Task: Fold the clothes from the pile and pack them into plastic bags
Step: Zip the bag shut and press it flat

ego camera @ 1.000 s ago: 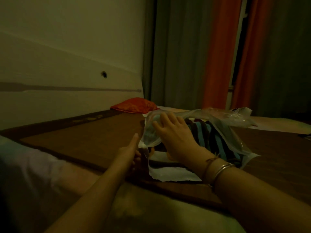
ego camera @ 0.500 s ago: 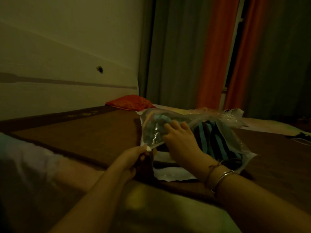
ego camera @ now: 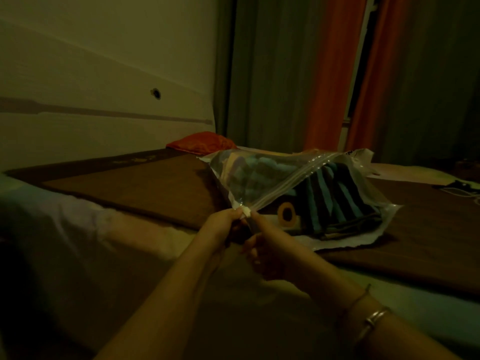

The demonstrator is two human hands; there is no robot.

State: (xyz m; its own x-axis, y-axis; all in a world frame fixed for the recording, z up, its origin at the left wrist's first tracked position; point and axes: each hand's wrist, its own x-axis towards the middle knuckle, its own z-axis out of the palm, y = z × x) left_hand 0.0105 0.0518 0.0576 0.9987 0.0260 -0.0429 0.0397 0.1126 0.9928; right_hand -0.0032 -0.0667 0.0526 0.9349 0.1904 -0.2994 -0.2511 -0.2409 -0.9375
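At the far left a pale headboard (ego camera: 104, 105) is seen behind the bed (ego camera: 65, 229), on which a brown mat (ego camera: 135, 185) is spread. Further back, near the headboard's right end, a red cushion (ego camera: 202, 142) is laid on the mat. Toward the middle, the left hand (ego camera: 222, 229) is raised just above the bed's edge, and the near corner of a clear plastic bag (ego camera: 249, 178) is pinched between its curled fingers (ego camera: 235, 213). Just beside it, touching at the same corner, the right hand (ego camera: 267, 250) is held with its fingers (ego camera: 255, 222) clenched on the small white slider (ego camera: 246, 211) of the bag's zip strip (ego camera: 293, 183). The strip is stretched taut, up and to the right. Inside the bag, folded clothes with dark and blue stripes (ego camera: 335, 201) are contained; the bag's far part is rested on the mat, right of centre. Bracelets (ego camera: 371, 320) are worn on the right wrist. Orange and grey curtains (ego camera: 335, 74) are hung behind.
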